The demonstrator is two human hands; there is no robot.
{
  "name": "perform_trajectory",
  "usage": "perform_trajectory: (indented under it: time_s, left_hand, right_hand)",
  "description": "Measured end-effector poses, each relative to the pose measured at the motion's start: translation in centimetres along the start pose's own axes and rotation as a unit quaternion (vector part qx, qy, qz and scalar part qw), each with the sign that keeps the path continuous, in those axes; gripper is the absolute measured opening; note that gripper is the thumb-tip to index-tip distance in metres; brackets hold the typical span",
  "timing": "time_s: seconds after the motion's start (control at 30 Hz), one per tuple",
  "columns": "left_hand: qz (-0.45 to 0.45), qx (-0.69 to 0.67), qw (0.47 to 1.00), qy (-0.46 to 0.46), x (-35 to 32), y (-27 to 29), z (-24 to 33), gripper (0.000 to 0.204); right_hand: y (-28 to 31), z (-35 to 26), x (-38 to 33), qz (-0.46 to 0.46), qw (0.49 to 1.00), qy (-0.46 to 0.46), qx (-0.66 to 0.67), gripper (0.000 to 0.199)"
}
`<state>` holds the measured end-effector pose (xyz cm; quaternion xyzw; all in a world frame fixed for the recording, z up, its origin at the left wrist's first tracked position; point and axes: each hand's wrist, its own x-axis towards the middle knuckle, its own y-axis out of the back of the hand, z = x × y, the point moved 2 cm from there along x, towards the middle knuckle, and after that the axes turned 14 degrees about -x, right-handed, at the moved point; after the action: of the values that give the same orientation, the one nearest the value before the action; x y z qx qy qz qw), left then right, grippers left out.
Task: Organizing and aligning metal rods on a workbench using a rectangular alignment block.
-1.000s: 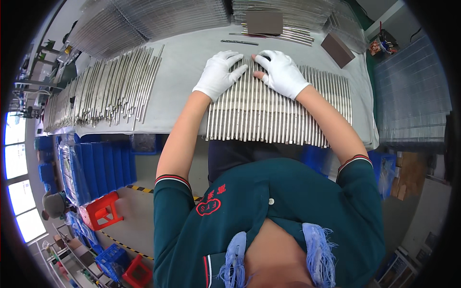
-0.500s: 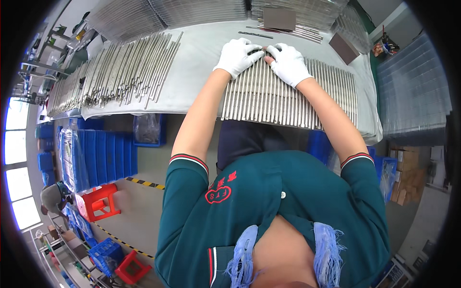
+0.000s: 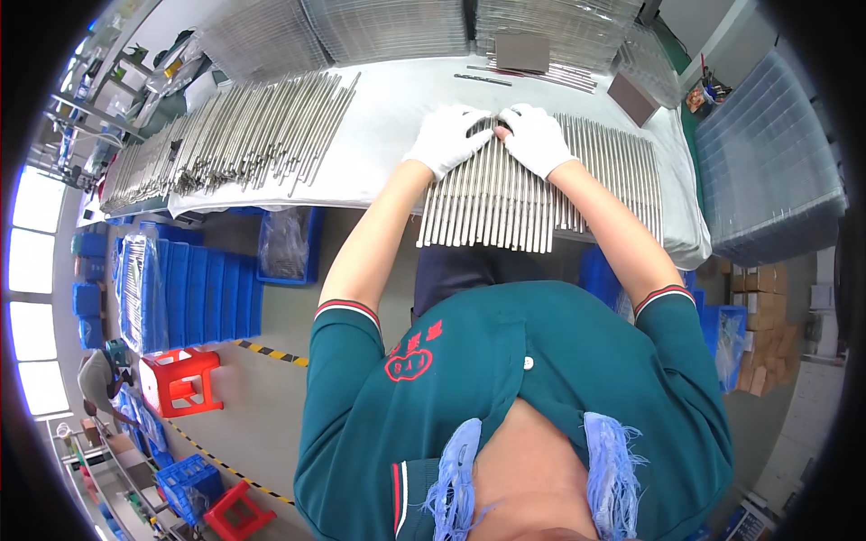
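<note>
A row of slim silvery metal rods (image 3: 487, 207) lies side by side on the white-covered table before me. White gloves cover both hands. My left hand (image 3: 448, 142) curls over the far ends at the row's left side, thumb angled inward. Close beside it, my right hand (image 3: 536, 142) presses on the same far ends, with a bare fingertip showing. The fingertips of the two hands almost meet. This block of rods juts past the table's near edge, nearer to me than the rods (image 3: 618, 167) on the right, which lie partly under my right forearm.
To the left spreads a big pile of loose rods (image 3: 262, 131). Beyond my hands lie a dark drill-like rod (image 3: 483, 79), a brown block (image 3: 522, 53) on more rods, and another brown block (image 3: 633, 97). Clear plastic trays (image 3: 383, 32) are stacked behind. Blue crates (image 3: 212, 293) stand below.
Both hands have drawn toward me, and the left block of rods has slid with them, so its near ends now stick out past the rods on the right.
</note>
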<state>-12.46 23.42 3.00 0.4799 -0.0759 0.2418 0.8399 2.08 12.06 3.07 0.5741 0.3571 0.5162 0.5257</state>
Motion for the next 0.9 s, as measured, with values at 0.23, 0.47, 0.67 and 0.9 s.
perform_trajectory:
  time_s: [0.23,0.47,0.67,0.9]
  left_hand:
    - [0.011,-0.061,0.998,0.014,-7.4,7.0,1.5,0.039]
    - [-0.140,0.054,0.989,0.012,-12.7,7.1,0.8,0.078]
    - [-0.065,0.045,0.978,-0.193,-7.4,1.7,3.5,0.041]
    - [0.010,-0.038,0.955,-0.294,-5.2,-2.3,8.8,0.032]
  right_hand:
    - [4.1,6.2,-4.0,0.082,0.995,0.005,0.054,0.065]
    - [7.9,2.4,-14.4,-0.132,0.979,0.154,-0.006,0.100]
    - [4.7,-2.1,-13.4,-0.017,0.992,0.037,-0.119,0.057]
    - [5.3,-2.1,-12.6,0.008,0.992,0.088,-0.087,0.060]
